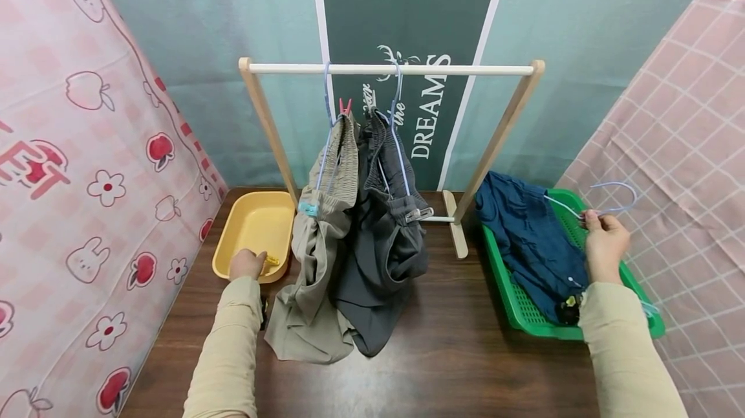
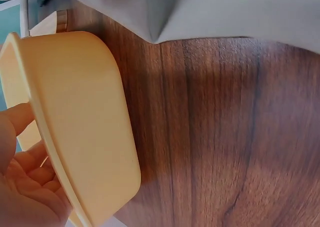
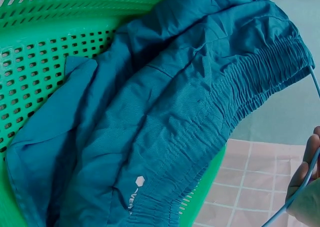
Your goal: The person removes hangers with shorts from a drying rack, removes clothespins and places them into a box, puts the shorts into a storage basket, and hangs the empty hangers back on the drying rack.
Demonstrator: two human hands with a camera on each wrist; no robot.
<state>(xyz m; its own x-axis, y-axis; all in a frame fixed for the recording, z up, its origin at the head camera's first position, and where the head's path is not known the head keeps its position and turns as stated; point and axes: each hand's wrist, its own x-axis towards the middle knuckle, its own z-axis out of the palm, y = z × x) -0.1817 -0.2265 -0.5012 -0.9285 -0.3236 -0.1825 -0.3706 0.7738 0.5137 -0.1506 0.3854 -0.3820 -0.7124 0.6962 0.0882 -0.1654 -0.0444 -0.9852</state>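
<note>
My right hand (image 1: 605, 243) pinches a pale blue wire hanger (image 1: 630, 198) near its hook, above the right side of a green basket (image 1: 526, 314). One arm of the hanger reaches into the gathered waistband of dark blue shorts (image 1: 529, 243), which lie in the basket. In the right wrist view the shorts (image 3: 165, 102) show a small white print. My left hand (image 1: 247, 265) reaches over the near rim of a yellow basin (image 1: 256, 217), its fingers curled inside. At its fingertips is a yellow clothespin (image 1: 271, 261), which seems pinched; the left wrist view hides it.
A wood-and-white rack (image 1: 460, 70) stands at the middle back. From it hang khaki trousers (image 1: 317, 263) and dark grey trousers (image 1: 381, 263) on hangers with clips. A black-and-yellow item (image 1: 569, 309) lies in the basket. Patterned cloth walls (image 1: 105, 230) flank the brown table (image 1: 454, 366).
</note>
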